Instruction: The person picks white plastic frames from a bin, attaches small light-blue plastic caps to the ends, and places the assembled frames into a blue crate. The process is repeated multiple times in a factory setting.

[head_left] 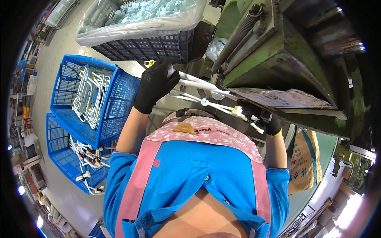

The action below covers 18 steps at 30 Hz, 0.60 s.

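Note:
A white tubular frame (pixel 204 102) stretches across in front of my apron, its thin bars joined by white and cream plastic fittings. My left hand (pixel 156 83), in a black glove, is closed round the frame's left end, where a yellow piece sticks out past the fingers. At the other end is my right hand (pixel 273 126), also gloved in black, gripping the frame beside the cream fitting. The green machine's lower plate and shadow hide part of the right fingers. Between the hands the bars pass close under the machine's edge.
A green machine (pixel 278 65) with a heavy spring overhangs on the right. Blue crates (pixel 79 139) holding white frames stand at left. Behind is a black crate (pixel 152 47), lined with plastic and full of pale blue pieces. A brown sack (pixel 303 160) stands near my right elbow.

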Available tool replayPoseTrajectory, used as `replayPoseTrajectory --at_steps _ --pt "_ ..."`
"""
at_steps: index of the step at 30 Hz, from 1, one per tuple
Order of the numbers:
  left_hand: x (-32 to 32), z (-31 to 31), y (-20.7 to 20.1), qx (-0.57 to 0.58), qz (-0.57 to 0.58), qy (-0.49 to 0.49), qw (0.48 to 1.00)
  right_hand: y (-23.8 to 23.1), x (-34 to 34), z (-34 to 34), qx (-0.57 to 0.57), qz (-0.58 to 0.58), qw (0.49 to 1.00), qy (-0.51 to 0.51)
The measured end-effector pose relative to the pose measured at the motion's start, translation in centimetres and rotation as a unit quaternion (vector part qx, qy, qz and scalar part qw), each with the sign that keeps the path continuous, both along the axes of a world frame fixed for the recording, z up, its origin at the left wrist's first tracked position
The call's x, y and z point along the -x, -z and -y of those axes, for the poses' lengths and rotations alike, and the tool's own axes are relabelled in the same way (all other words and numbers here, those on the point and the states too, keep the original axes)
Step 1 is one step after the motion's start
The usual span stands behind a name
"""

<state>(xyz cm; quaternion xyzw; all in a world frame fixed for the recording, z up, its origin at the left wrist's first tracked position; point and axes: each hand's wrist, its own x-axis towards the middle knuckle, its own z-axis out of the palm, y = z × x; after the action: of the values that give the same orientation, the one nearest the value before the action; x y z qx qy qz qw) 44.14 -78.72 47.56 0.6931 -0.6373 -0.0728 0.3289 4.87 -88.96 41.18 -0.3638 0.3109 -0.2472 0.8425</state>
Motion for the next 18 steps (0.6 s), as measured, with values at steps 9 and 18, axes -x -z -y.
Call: replayPoseTrajectory --at_steps 9,18 --pt "-0.1 0.5 0.7 -0.012 0.013 -0.004 1.000 -0.2 0.2 -0.1 0.014 -0.042 0.999 0.003" --pt "0.5 0.5 2.5 0.026 -0.005 0.001 1.000 -1.1 -2.9 -1.1 0.430 -0.257 0.861 -0.086"
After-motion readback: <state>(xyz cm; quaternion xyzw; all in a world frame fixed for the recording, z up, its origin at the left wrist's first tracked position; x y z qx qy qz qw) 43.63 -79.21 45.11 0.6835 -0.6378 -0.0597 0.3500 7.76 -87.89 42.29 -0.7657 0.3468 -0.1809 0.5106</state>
